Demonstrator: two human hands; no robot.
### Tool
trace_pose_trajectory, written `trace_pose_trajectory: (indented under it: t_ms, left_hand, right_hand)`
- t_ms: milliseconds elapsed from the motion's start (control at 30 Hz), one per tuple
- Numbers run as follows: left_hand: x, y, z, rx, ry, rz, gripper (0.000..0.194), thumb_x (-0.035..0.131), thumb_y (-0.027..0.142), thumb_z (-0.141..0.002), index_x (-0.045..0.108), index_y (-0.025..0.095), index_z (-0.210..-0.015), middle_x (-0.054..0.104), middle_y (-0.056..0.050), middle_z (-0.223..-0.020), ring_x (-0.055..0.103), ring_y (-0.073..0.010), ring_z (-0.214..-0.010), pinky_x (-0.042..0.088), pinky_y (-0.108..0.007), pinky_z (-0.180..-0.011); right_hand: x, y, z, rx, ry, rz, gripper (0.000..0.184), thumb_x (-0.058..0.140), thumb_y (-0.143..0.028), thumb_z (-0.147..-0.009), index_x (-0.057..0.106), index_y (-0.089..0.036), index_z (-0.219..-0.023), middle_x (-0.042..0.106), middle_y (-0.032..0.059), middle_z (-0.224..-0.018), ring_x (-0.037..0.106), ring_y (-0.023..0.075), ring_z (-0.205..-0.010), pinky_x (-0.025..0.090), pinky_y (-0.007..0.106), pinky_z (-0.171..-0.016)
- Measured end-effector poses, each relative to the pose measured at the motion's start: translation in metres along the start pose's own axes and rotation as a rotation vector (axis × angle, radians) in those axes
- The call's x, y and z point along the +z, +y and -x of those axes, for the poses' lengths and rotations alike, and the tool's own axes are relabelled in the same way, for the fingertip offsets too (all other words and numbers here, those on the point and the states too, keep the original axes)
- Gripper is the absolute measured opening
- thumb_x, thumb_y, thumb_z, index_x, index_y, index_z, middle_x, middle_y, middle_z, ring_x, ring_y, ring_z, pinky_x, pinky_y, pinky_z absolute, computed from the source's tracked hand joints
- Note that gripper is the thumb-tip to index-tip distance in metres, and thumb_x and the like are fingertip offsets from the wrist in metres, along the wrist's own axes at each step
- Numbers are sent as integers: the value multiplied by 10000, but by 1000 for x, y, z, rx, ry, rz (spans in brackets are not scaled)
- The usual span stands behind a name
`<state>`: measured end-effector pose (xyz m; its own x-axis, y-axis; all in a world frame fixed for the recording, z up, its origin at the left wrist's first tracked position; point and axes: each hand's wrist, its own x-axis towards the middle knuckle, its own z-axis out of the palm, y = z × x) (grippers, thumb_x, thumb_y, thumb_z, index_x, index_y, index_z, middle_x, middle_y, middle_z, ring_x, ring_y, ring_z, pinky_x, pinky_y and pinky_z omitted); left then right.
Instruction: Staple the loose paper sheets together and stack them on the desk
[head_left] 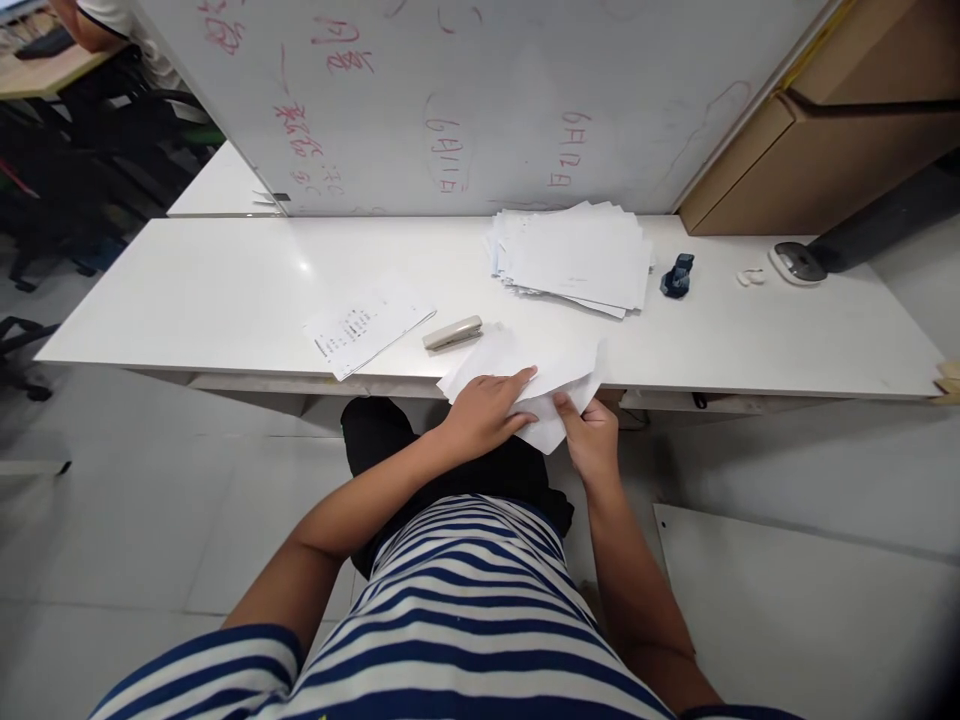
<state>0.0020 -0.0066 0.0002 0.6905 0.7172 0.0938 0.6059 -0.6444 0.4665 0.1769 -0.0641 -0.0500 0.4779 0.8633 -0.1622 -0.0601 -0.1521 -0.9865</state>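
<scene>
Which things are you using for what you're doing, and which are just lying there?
Being used, or probably part of it:
- loose papers, touched by the left hand and right hand
- stapler
- big paper pile
- printed paper

Probably just lying about:
- dark blue thing
- small white things
- cardboard boxes

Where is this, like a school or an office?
Probably an office or a classroom; I can't tell which. There's a whiteboard with red writing, a stapler by a paper pile, and dark chairs behind.
</scene>
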Motion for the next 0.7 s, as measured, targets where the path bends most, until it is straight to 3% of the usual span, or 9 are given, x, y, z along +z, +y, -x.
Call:
trace_pose_trajectory:
  t_ms: [100,233,333,433,700]
  left_hand:
    - [-11,-8,-2,-87,57,58,482,543,402,-964,473,208,-1400,692,-98,-1247,670,-263,-1122,519,-408,-939]
    - [-31,-27,0,-283,300,236,354,561,400,-947,597,246,-1264,740,-55,-1109,708,-249,-983,558,-371,-821]
    - [-46,-43,3,-420,541,390,386,606,499,-904,656,201,-1145,743,-77,-1000,702,-248,-890,569,-362,-745]
    - [-58,-54,7,-452,718,471,451,641,546,-866,654,180,-1129,723,-95,-1061,684,-252,-959,573,-353,-771]
    - [-63,-57,12,-472,768,497,455,652,545,-860,648,183,-1135,711,-96,-1106,675,-249,-1022,572,-345,-819]
  right_hand:
    - [-1,-1,-1,-9,-11,19,426,761,-553,-727,757,-152,-872,746,47,-805,659,214,-723,496,304,-631]
    - [-6,3,-4,-16,-23,11,404,759,-547,-734,760,-166,-869,748,47,-828,663,225,-755,503,317,-663]
    - [-11,6,-4,20,-31,-8,409,750,-548,-747,765,-172,-907,760,66,-910,677,239,-813,514,335,-709]
    - [-13,8,-4,64,-43,-8,428,734,-557,-763,765,-172,-947,762,82,-969,685,248,-860,518,341,-729]
    - [-10,11,-4,56,-60,22,451,723,-564,-770,763,-164,-974,761,83,-984,685,260,-896,519,355,-763]
